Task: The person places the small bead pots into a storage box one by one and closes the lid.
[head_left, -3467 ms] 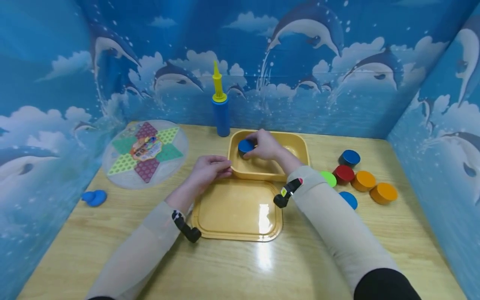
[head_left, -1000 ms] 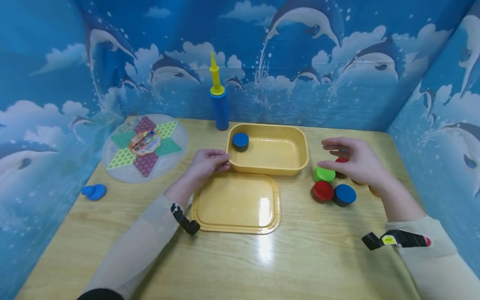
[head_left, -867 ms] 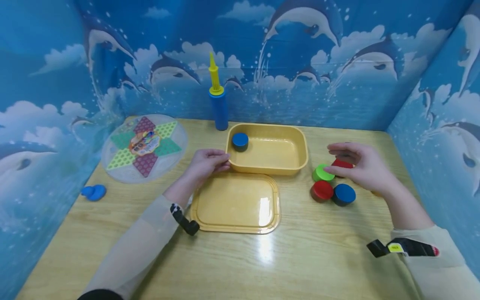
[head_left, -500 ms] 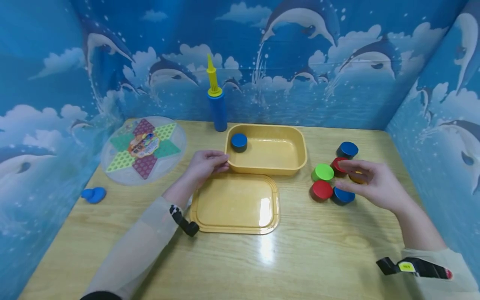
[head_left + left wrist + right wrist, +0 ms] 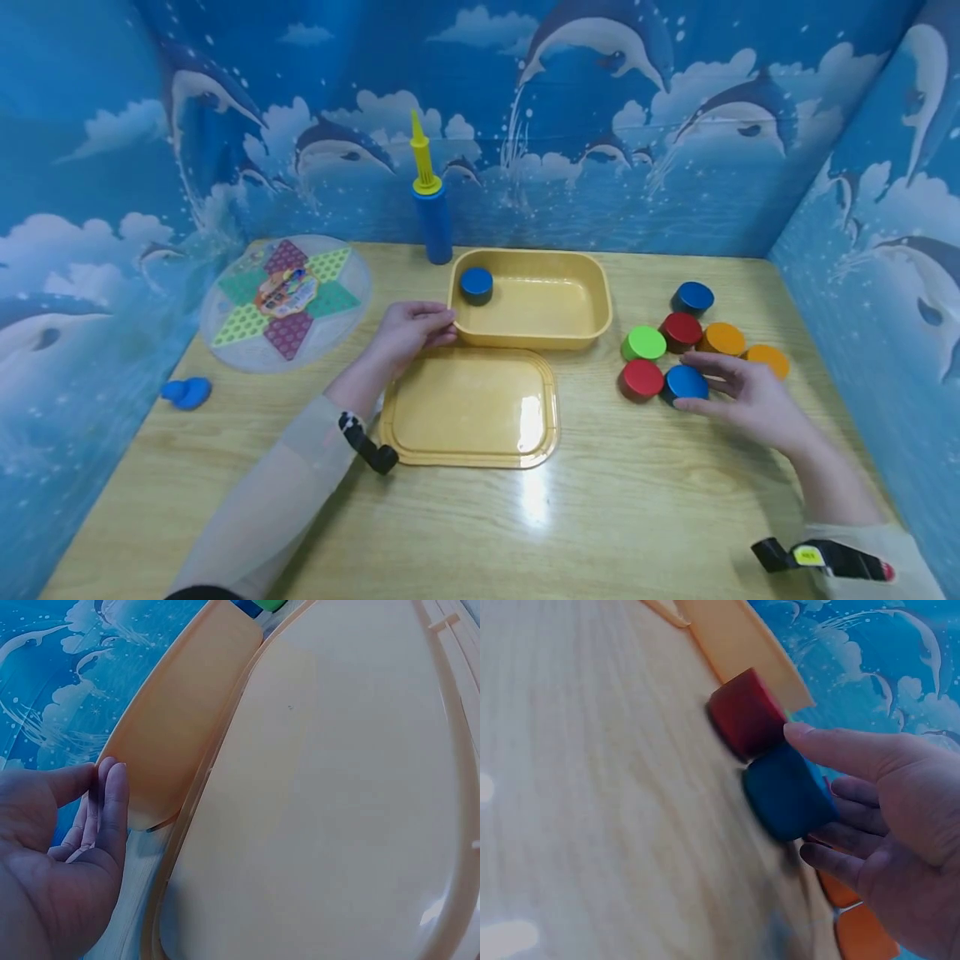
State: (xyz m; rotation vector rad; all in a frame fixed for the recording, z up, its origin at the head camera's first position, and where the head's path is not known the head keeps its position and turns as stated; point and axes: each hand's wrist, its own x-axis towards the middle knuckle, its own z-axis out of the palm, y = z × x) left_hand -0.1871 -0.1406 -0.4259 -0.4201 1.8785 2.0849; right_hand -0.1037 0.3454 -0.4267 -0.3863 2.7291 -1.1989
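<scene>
My left hand (image 5: 408,333) pinches the left rim of a yellow plastic box (image 5: 547,308) between thumb and fingers. Inside the box, at its left end, stands a round blue block (image 5: 477,287). On the right of the table my right hand (image 5: 757,404) spreads thumb and fingers about another round blue block (image 5: 686,384). In the right wrist view the thumb tip lies at that block's upper edge, with the other fingers behind and below it. A red block (image 5: 641,381) stands against it, and a green block (image 5: 643,343) is just behind.
A second red block (image 5: 681,332), two orange blocks (image 5: 722,339) and a blue block (image 5: 692,298) stand farther right. The box's lid (image 5: 468,408) lies in front of it. A blue-yellow hand pump (image 5: 433,225), a round star-patterned game board (image 5: 285,302) and a small blue object (image 5: 187,392) are leftward.
My right hand earlier set a blue block in the box and withdrew. It then moved over the blocks at right and down toward the near blue one. The left hand stays at the rim.
</scene>
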